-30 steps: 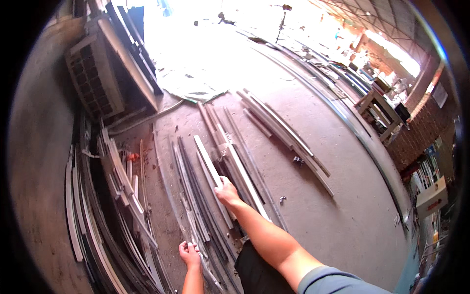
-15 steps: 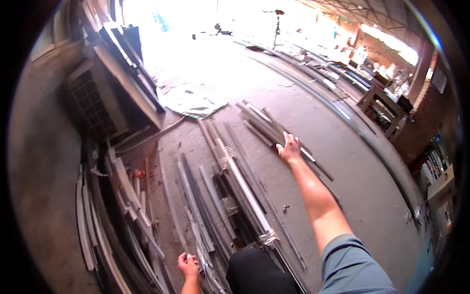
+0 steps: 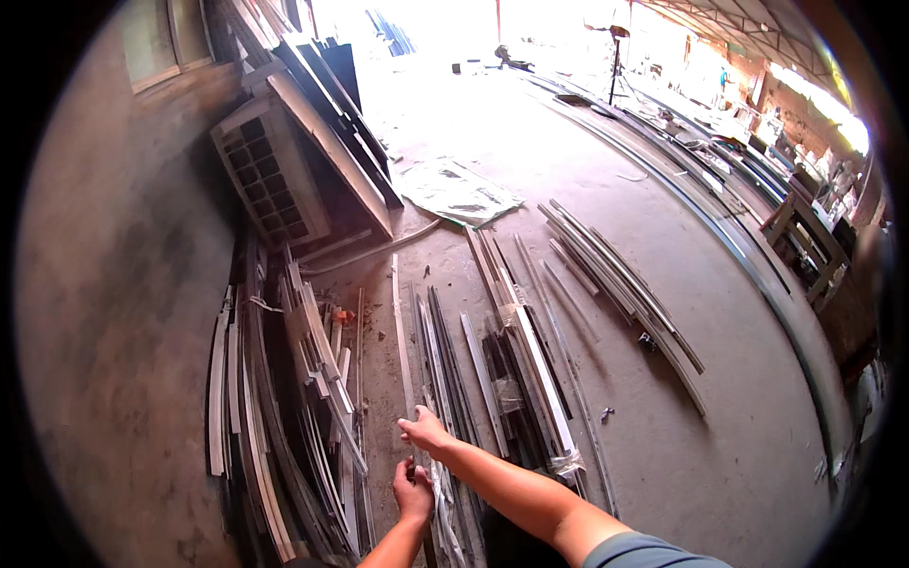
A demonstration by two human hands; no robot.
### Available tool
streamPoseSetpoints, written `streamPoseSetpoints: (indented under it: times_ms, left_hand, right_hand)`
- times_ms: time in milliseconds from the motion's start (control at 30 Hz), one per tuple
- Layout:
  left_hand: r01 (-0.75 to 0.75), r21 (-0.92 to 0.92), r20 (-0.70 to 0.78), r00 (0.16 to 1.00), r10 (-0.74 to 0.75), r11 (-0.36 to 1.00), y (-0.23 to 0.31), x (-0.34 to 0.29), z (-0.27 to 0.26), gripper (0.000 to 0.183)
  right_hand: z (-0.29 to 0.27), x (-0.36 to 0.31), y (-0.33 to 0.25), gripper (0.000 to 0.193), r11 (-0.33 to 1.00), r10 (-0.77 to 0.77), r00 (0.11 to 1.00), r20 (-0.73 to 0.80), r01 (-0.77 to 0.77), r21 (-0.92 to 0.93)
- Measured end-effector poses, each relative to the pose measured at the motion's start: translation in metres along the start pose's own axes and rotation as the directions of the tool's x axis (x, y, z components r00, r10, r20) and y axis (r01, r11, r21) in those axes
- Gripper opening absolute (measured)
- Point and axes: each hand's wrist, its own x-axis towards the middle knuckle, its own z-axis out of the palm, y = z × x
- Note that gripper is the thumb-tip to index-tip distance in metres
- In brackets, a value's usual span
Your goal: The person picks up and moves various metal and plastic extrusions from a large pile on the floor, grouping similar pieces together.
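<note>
A long, thin, pale metal strip [image 3: 401,341] runs away from me over the floor, left of centre. My right hand [image 3: 428,434] reaches across to the left, its fingers closed round the strip. Just below it, my left hand [image 3: 413,490] is curled at the strip's near part; its palm side is partly hidden. Beside the hands, on the right, lie dark and grey metal profiles [image 3: 445,364]. Farther right is a bundle with a bright white profile [image 3: 544,379], wrapped in clear film near its close end.
Many long profiles [image 3: 248,398] are piled along the left wall. An air-conditioner-like unit [image 3: 265,175] stands behind them, with boards leaning beside it. A separate group of profiles [image 3: 630,284] lies to the right. A pale sheet [image 3: 459,192] lies ahead; long bars [image 3: 729,227] line the right.
My right hand has left the profiles on the right and come across to the strip, near my left hand. Those profiles now lie free. The view has shifted left.
</note>
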Motion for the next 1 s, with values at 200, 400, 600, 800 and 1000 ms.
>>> streamPoseSetpoints:
  times_ms: [200,400,600,800,1000]
  left_hand:
    - [-0.186,0.363,0.241,0.965,0.101,0.913,0.048,-0.014,-0.013,0.048]
    - [-0.094,0.3,0.393,0.919,-0.033,0.949,0.083,0.007,-0.03,0.048]
    - [-0.364,0.424,0.508,0.854,0.115,0.829,0.141,-0.001,-0.019,0.051]
    - [-0.43,0.732,0.503,0.864,0.006,0.528,0.132,0.022,-0.031,0.054]
    - [0.044,0.864,0.032,0.99,-0.14,0.502,0.021,0.111,-0.096,0.065]
  right_hand:
    - [-0.028,0.015,0.016,0.059,0.93,0.072,0.982,-0.176,-0.002,0.368]
    - [-0.06,0.03,0.021,0.049,0.959,-0.228,0.916,-0.33,0.269,0.085]
    - [-0.115,0.054,0.025,0.052,0.955,-0.152,0.91,-0.386,0.236,0.179]
    - [-0.163,0.064,0.041,0.064,0.738,-0.309,0.806,-0.504,-0.131,-0.662]
    - [-0.106,0.033,0.01,0.051,0.75,-0.316,0.933,-0.175,0.132,-0.648]
